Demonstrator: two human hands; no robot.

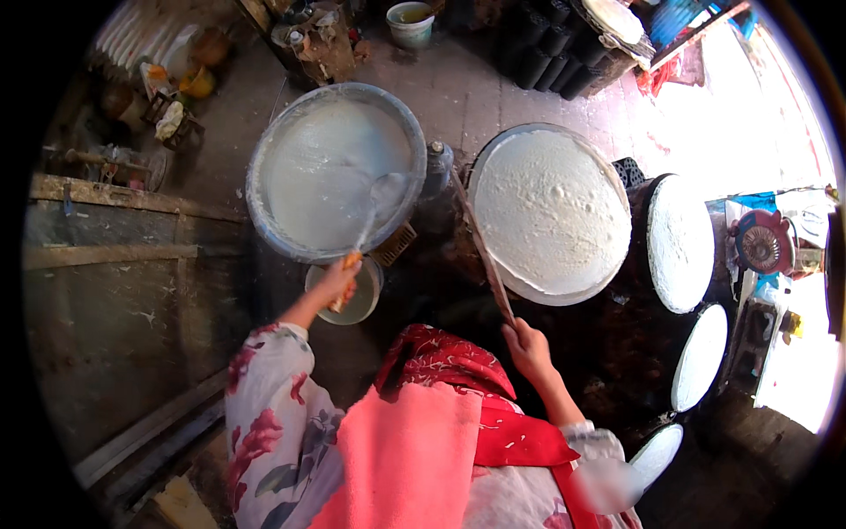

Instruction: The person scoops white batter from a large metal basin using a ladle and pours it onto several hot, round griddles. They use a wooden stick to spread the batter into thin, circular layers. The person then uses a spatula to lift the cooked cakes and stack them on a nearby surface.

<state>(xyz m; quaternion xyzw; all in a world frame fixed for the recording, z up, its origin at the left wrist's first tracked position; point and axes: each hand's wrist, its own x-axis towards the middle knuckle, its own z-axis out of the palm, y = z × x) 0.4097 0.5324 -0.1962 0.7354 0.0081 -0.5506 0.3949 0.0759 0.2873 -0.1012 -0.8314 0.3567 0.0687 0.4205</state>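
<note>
At the near rim of the big grey basin (pixel 264 150), full of white batter, the left hand (pixel 337 280) is closed around the wooden handle of a ladle (pixel 381 196) whose bowl sits dipped in the batter, so a scoop looks to be loading rather than poured. Just under that hand stands a small bowl (pixel 363 301), pale and shallow. To the right, the right hand (pixel 527 346) is wrapped around the lower end of a long wooden stick (pixel 483 251) that leans up along the edge of a round steaming surface (pixel 551 212) already covered by a thin white sheet. Further right, three more round frames (pixel 680 242) also carry white sheets. Judging by this, several sheets are spread and plenty of batter remains.
</note>
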